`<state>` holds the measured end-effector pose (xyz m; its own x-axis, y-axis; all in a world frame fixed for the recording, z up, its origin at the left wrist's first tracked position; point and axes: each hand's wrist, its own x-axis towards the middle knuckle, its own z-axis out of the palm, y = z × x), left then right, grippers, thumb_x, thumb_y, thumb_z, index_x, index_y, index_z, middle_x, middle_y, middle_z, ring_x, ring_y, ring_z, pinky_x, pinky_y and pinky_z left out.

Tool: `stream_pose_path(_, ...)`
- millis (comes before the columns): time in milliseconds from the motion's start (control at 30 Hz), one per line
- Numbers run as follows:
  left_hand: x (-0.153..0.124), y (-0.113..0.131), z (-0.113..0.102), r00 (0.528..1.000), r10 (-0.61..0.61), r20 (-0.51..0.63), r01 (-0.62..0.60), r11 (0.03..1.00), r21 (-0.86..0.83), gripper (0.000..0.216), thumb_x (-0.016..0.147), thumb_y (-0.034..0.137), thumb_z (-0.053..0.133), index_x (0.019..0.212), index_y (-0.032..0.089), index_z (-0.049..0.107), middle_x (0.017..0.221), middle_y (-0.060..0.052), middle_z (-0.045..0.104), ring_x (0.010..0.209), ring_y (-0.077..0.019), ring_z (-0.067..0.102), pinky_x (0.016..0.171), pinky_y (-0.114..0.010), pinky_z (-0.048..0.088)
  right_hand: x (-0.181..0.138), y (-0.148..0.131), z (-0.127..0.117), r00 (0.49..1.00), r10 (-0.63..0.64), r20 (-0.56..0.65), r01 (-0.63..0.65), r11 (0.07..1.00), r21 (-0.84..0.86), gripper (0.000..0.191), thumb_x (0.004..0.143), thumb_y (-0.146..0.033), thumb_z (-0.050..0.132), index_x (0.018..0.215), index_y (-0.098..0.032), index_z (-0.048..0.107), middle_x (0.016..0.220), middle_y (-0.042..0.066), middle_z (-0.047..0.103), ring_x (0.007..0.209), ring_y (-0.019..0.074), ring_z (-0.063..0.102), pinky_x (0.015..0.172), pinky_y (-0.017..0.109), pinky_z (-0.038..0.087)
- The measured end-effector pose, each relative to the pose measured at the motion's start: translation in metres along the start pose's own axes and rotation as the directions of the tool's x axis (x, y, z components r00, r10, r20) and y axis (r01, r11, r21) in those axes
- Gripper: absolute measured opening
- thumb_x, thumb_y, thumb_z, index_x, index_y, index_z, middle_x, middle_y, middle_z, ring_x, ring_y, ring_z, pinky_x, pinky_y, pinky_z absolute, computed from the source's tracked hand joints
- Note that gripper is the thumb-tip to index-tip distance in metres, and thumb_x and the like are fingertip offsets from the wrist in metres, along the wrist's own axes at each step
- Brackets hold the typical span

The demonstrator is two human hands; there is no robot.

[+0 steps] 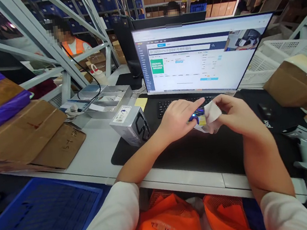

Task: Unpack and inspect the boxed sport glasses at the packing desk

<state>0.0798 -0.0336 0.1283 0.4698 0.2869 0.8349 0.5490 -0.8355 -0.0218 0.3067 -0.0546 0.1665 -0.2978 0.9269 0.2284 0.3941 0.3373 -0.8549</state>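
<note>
Seemingly mid-peel above the keyboard [169, 106]: left hand [179, 122] pinching small blue-and-yellow part [198, 118], right hand [234, 114] gripping white slip [212, 110], calling for steady pull.

Mat [192, 155] front bare; grey box [129, 125] near left hand [176, 121]; scanner [305, 148] right.

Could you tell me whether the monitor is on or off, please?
On: the monitor shows a bright software page with a green panel.

A small white slip [212, 110] (creased, perhaps paper) is held touching a tiny blue-and-yellow part [198, 119].
</note>
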Motion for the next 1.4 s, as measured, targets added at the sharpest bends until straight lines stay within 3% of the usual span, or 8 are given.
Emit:
stream_pose_path(167, 0.001, -0.002, -0.005, 0.994, 0.078, -0.078, -0.08, 0.997, -0.022, 0.049, 0.088, 0.013, 0.06, 0.137, 0.018, 0.054, 0.111, -0.008, 0.073, 0.102, -0.0208, 0.067, 0.089, -0.038, 0.051, 0.007, 0.008, -0.005, 0.964, 0.086, 0.25, -0.068, 0.994, -0.081, 0.012, 0.075, -0.027, 0.068, 0.084, -0.019, 0.068, 0.079, 0.003, 0.071, 0.065, 0.0188, 0.065, 0.056, 0.029, 0.054)
stream_pose_path(367, 0.002, 0.0, -0.002, 0.984, 0.057, -0.171, -0.063, 0.997, -0.032, 0.032, 0.087, 0.012, 0.062, 0.118, 0.018, 0.065, 0.109, -0.01, 0.074, 0.103, -0.0209, 0.069, 0.09, -0.038, 0.056, 0.009, 0.006, -0.015, 0.919, 0.115, 0.378, -0.122, 0.993, -0.006, 0.025, 0.079, -0.038, 0.075, 0.093, -0.018, 0.07, 0.087, 0.005, 0.071, 0.078, 0.0209, 0.068, 0.063, 0.029, 0.056)
stream_pose_path(433, 0.001, 0.006, 0.006, 0.987, 0.069, -0.145, -0.076, 0.996, -0.04, 0.028, 0.088, 0.013, 0.062, 0.115, 0.017, 0.066, 0.107, -0.01, 0.074, 0.1, -0.0209, 0.069, 0.088, -0.038, 0.057, 0.007, 0.002, -0.01, 0.924, 0.093, 0.37, -0.093, 0.996, -0.016, 0.024, 0.081, -0.039, 0.072, 0.091, -0.017, 0.069, 0.086, 0.005, 0.069, 0.076, 0.0189, 0.065, 0.063, 0.028, 0.054)
stream_pose_path(600, -0.001, 0.013, 0.013, 0.989, 0.066, -0.131, -0.076, 0.994, -0.072, 0.021, 0.089, 0.016, 0.065, 0.109, 0.017, 0.067, 0.104, -0.01, 0.074, 0.097, -0.0209, 0.07, 0.083, -0.036, 0.057, 0.002, -0.005, 0.002, 0.98, -0.102, 0.17, 0.125, 0.983, -0.134, 0.019, 0.088, -0.032, 0.058, 0.079, -0.017, 0.065, 0.082, 0.003, 0.063, 0.073, 0.0143, 0.058, 0.063, 0.024, 0.048)
stream_pose_path(867, 0.001, -0.004, -0.008, 0.983, -0.04, -0.178, 0.026, 0.996, -0.08, 0.029, 0.087, 0.013, 0.065, 0.115, 0.017, 0.069, 0.107, -0.009, 0.074, 0.099, -0.0193, 0.07, 0.089, -0.036, 0.059, 0.006, 0.008, -0.024, 0.942, 0.03, 0.335, -0.037, 0.999, 0.014, 0.022, 0.081, -0.037, 0.069, 0.089, -0.017, 0.072, 0.093, 0.006, 0.072, 0.08, 0.0209, 0.067, 0.068, 0.03, 0.056)
stream_pose_path(1100, 0.001, 0.006, 0.004, 0.994, 0.074, -0.086, -0.081, 0.993, -0.089, 0.027, 0.089, 0.011, 0.063, 0.115, 0.018, 0.068, 0.105, -0.009, 0.074, 0.101, -0.0201, 0.069, 0.088, -0.038, 0.058, 0.007, 0.003, 0.003, 0.971, -0.003, 0.238, 0.024, 0.996, -0.083, 0.017, 0.084, -0.032, 0.059, 0.077, -0.016, 0.063, 0.073, 0.002, 0.063, 0.061, 0.0128, 0.057, 0.053, 0.023, 0.046)
stream_pose_path(1300, 0.001, -0.004, -0.006, 0.988, -0.064, -0.139, 0.043, 0.988, -0.147, 0.03, 0.085, 0.012, 0.067, 0.114, 0.017, 0.072, 0.108, -0.009, 0.074, 0.099, -0.0189, 0.07, 0.09, -0.035, 0.06, 0.012, 0.018, -0.024, 0.923, 0.103, 0.371, -0.152, 0.983, 0.104, 0.024, 0.077, -0.038, 0.073, 0.09, -0.017, 0.071, 0.085, 0.004, 0.071, 0.071, 0.0188, 0.066, 0.062, 0.028, 0.055)
stream_pose_path(1400, 0.0, 0.001, -0.002, 0.986, -0.084, -0.147, 0.064, 0.989, -0.134, 0.03, 0.083, 0.011, 0.068, 0.112, 0.015, 0.072, 0.107, -0.01, 0.075, 0.098, -0.0194, 0.07, 0.09, -0.035, 0.06, 0.013, 0.017, -0.018, 0.93, 0.124, 0.346, -0.176, 0.976, 0.125, 0.028, 0.076, -0.042, 0.075, 0.09, -0.018, 0.071, 0.083, 0.004, 0.071, 0.068, 0.0189, 0.065, 0.059, 0.028, 0.054)
